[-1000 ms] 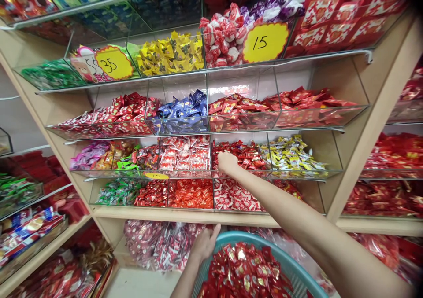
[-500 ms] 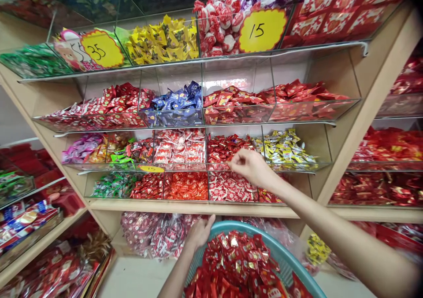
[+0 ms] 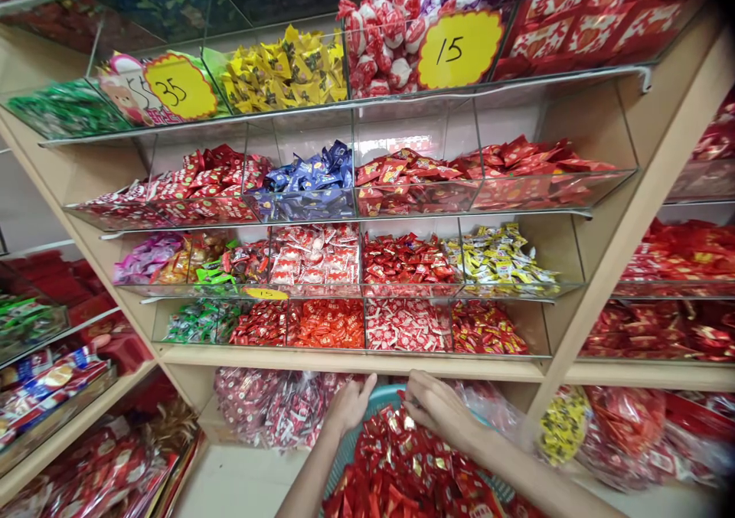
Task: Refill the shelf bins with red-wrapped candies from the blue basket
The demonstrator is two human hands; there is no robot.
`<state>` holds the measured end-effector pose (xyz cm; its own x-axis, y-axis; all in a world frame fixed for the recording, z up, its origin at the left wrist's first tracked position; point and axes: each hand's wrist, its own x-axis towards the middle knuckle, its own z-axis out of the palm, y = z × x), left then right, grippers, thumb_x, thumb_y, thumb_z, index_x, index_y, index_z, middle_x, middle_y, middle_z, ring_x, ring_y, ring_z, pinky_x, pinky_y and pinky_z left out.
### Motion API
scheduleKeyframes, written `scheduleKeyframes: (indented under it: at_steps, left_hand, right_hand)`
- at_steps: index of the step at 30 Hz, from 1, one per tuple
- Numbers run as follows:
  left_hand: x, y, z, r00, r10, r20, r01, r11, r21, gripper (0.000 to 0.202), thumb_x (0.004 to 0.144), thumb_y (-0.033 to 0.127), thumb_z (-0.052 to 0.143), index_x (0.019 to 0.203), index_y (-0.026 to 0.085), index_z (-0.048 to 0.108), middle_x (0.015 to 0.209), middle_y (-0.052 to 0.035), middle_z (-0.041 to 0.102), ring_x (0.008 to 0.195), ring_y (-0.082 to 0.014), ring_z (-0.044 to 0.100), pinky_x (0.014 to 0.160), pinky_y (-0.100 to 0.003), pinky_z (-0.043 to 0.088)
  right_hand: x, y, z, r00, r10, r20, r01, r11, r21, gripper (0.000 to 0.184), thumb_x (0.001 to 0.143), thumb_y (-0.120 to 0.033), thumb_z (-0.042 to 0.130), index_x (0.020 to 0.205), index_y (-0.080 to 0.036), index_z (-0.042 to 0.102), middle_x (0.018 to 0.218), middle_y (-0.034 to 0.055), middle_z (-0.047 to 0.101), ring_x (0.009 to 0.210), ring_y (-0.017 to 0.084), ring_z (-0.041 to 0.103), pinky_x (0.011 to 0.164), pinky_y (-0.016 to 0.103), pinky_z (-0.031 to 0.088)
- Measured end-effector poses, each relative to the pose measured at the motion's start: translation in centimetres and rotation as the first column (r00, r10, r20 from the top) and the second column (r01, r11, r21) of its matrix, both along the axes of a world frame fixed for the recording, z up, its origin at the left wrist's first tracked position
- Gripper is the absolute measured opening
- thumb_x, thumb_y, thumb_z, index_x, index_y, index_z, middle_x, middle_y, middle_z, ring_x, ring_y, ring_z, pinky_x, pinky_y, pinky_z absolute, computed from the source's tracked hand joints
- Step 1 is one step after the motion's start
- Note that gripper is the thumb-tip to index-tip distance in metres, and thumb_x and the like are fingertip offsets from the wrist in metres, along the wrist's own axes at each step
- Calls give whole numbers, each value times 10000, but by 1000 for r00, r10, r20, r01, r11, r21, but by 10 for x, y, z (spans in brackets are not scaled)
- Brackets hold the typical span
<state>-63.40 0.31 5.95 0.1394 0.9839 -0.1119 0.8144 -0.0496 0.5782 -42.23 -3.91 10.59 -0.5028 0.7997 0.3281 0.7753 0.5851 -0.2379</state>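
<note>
A teal plastic basket heaped with red-wrapped candies is at the bottom centre. My left hand grips its far left rim, thumb pointing up. Over the far side of the basket is my right hand, palm down with fingers curled together. Whatever those fingers hold, if anything, is hidden. Straight ahead in the shelf unit, one compartment holds dark red candies. Yellow-and-white candies lie to its right and red-and-white candies to its left.
Clear-fronted bins on a wooden shelf face me, with blue candies higher up. A yellow price sign hangs at the top. Bagged candies lie under the lowest shelf, and side shelves with packets stand at left and right.
My right hand has moved down from the dark red candy compartment to the basket. My left hand stays on the rim. The view has shifted slightly.
</note>
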Motion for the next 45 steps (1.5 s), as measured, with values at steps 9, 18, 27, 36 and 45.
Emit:
scheduleKeyframes:
  at_steps: [9, 18, 27, 36, 45]
  left_hand:
    - [1, 1, -1, 1000, -1, 0, 1, 1000, -4, 816, 836, 743, 112, 652, 148, 638, 675, -110, 664, 665, -214, 624, 628, -268, 370]
    - [1, 2, -2, 1000, -5, 30, 5, 1000, 6, 788, 842, 734, 105, 613, 167, 602, 655, -97, 653, 654, -213, 609, 608, -269, 365]
    - [4, 1, -4, 999, 29, 39, -30, 1000, 6, 758, 852, 723, 123, 596, 179, 584, 638, -82, 643, 641, -210, 605, 611, -275, 372]
    - [1, 1, -4, 997, 42, 57, -43, 999, 8, 748, 850, 722, 132, 614, 193, 604, 689, -92, 673, 721, -225, 637, 667, -279, 402]
    - [2, -4, 0, 997, 48, 52, -48, 999, -1, 722, 858, 711, 138, 647, 197, 600, 708, -87, 676, 709, -228, 633, 657, -285, 394]
  right_hand:
    - [0, -8, -23, 994, 75, 80, -74, 997, -14, 80, 864, -205, 546, 783, -207, 553, 867, 25, 595, 810, 189, 571, 699, 302, 446]
    - [15, 32, 100, 985, 60, -160, -34, 987, 157, 212, 928, -346, 456, 860, -199, 593, 878, 45, 573, 835, 170, 540, 733, 269, 412]
    - [16, 146, 172, 976, -147, -163, 182, 956, 229, 100, 858, -243, 564, 893, -190, 641, 901, 28, 574, 833, 149, 552, 724, 234, 389]
    - [-25, 184, 164, 996, -95, 1, 93, 979, 183, 233, 890, -214, 476, 1024, -229, 667, 1025, 55, 581, 985, 169, 542, 815, 239, 397]
    - [-26, 187, 158, 989, -108, 98, 88, 978, 187, 308, 909, -253, 425, 1100, -243, 667, 1037, 74, 578, 1008, 190, 536, 840, 252, 401]
